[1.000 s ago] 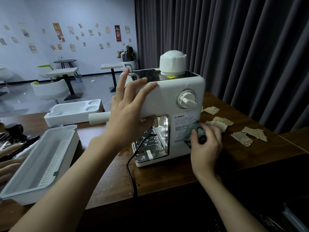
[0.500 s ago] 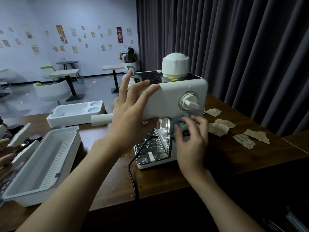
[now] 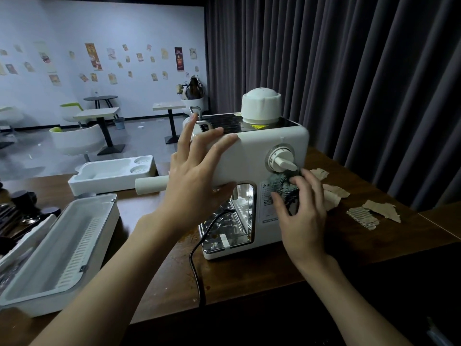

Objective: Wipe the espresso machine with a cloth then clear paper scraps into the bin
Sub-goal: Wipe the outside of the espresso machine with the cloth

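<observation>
Espresso machine (image 3: 252, 156) in smooth white plastic, its drip tray (image 3: 224, 227) shiny metal; knitted grey-green cloth (image 3: 282, 186); torn brown paper scraps (image 3: 374, 212); dark wood surface (image 3: 249, 275).

Espresso machine (image 3: 252, 156): white, boxy, upright on the brown counter, side panel toward the camera; white domed cap on a dark top plate, white dial on the upper right, printed label below, chrome drip bay at lower left. Cloth (image 3: 283, 187): grey-green, bunched, pressed against the panel just under the dial. Paper scraps (image 3: 371, 212): torn tan pieces, flat on the counter right of the machine.
</observation>
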`<state>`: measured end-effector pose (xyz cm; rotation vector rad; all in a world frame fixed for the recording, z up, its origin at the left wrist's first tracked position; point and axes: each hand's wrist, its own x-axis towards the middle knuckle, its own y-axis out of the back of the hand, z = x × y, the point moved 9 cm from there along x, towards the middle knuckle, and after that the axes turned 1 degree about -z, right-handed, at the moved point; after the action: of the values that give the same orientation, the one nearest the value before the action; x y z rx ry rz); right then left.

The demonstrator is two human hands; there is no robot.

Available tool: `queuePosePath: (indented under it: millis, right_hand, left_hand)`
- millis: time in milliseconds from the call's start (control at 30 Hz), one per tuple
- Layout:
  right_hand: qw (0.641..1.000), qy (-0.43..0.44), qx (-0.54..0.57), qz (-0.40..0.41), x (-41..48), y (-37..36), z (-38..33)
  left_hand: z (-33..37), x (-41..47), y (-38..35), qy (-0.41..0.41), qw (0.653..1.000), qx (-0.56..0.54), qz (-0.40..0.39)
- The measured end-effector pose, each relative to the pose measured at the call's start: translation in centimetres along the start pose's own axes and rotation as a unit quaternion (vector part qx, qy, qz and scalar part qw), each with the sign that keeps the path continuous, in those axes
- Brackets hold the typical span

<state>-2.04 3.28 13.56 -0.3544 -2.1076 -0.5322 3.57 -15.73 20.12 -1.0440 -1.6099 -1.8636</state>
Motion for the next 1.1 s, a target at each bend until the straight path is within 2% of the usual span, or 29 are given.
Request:
queuePosePath:
  millis: [167, 400, 567, 633, 833, 967, 1033, 1100]
  right_hand:
    - [1.000, 0.022, -0.009, 0.017, 3.2, 2.0, 0.5]
    - [0.989, 0.136, -0.034, -0.040, 6.5, 2.7, -0.6]
    - [0.959, 0.258, -0.069, -0.100, 8.1, 1.8, -2.8]
    - [0.951, 0.278, -0.070, -0.119, 8.6, 1.8, -2.7]
    - [0.991, 0.103, -0.039, -0.075, 5.4, 1.9, 0.4]
    - [0.985, 0.095, -0.032, -0.139, 1.6, 0.1, -0.4]
    - [0.994, 0.058, 0.006, -0.095, 0.8, 0.7, -0.8]
    - [0.999, -0.007, 0.043, 0.003, 0.5, 2.0, -0.8]
  left_hand:
    - [-0.1, 0.0, 0.1, -0.003, 1.000, -0.007, 0.003]
    - [0.1, 0.1, 0.1, 0.005, 1.000, -0.010, 0.011]
    - [0.2, 0.0, 0.0, -0.001, 1.000, -0.003, 0.012]
    - [0.1, 0.0, 0.0, -0.005, 1.000, -0.005, 0.014]
    - [0.1, 0.0, 0.1, -0.001, 1.000, -0.006, 0.012]
    - [0.3, 0.0, 0.2, 0.003, 1.000, -0.008, 0.010]
    - [0.3, -0.1, 0.3, 0.002, 1.000, -0.009, 0.009]
    - [0.3, -0.1, 0.3, 0.002, 1.000, -0.010, 0.007]
